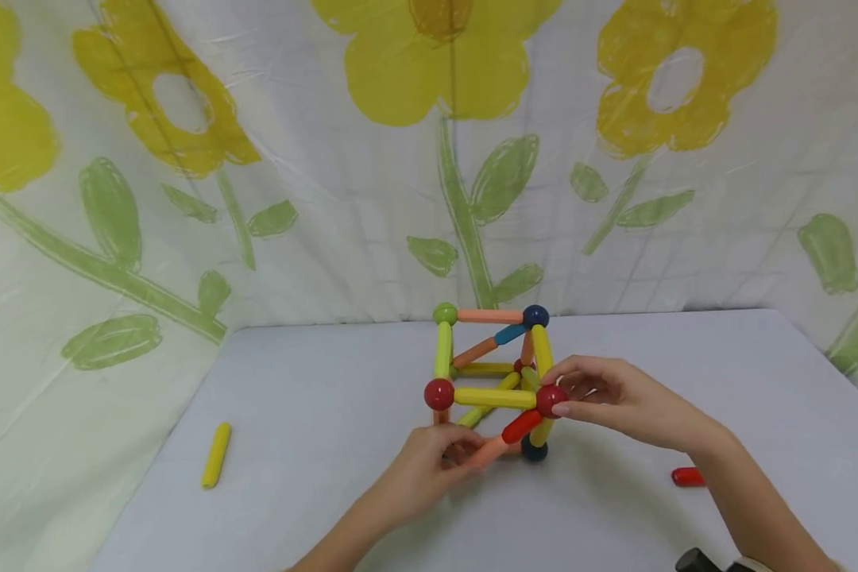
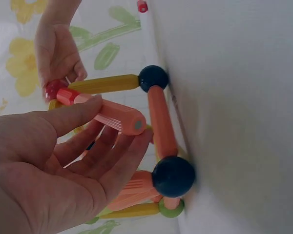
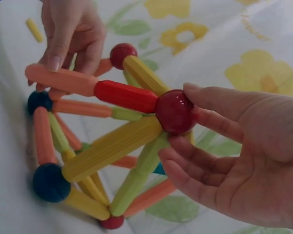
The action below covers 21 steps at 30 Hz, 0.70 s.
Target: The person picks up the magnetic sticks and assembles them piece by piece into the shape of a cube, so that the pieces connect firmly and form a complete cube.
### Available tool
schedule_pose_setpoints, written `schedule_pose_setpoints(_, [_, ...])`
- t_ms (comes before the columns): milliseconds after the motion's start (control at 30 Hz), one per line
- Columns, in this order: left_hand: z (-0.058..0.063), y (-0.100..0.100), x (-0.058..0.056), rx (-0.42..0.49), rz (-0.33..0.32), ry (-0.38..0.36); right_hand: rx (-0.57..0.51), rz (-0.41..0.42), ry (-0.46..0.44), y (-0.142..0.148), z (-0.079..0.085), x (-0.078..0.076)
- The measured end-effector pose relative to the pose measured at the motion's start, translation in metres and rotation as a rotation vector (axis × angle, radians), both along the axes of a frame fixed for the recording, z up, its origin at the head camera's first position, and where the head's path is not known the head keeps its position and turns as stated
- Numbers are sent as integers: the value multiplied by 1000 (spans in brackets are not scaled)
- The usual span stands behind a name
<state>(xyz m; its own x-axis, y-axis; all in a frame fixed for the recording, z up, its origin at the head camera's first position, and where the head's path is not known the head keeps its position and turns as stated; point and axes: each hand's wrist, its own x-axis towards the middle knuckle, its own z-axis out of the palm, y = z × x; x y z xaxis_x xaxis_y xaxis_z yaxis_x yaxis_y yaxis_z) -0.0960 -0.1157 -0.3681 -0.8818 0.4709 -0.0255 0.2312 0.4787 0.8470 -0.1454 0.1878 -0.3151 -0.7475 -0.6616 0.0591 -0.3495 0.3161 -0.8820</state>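
Observation:
A cube-like frame of coloured magnetic rods (image 1: 496, 398) and balls stands on the white table. At its near right top corner, my right hand (image 1: 618, 397) holds a red ball (image 3: 176, 112) between thumb and fingers. My left hand (image 1: 429, 473) pinches a salmon rod (image 3: 63, 80) whose far end joins a short red rod (image 3: 124, 96); that red rod meets the red ball. In the left wrist view, the salmon rod's near end points out free, with a small greyish dot, beside the frame. Dark blue balls (image 2: 174, 176) form its lower near corners.
One yellow rod (image 1: 217, 455) lies apart on the table's left side. A red rod (image 1: 687, 477) lies at the right, partly behind my right forearm. A dark cylindrical object (image 1: 697, 560) shows at the bottom edge. Behind the table hangs a flower-patterned cloth (image 1: 343, 238).

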Motion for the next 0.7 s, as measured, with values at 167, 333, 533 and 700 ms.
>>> schedule_pose_setpoints(167, [-15, -4, 3, 56, 34, 3, -5, 2, 1, -2, -2, 0])
schedule_pose_setpoints(333, [-23, -11, 13, 185, 152, -65, -6, -1, -10, -2, -1, 1])
schedule_pose_setpoints(533, [-31, -20, 9, 288, 217, -150, -21, 6, -20, -3, -2, 1])
schedule_pose_setpoints(700, [-33, -25, 5, 344, 271, -223, -36, 14, -20, -5, -4, 0])
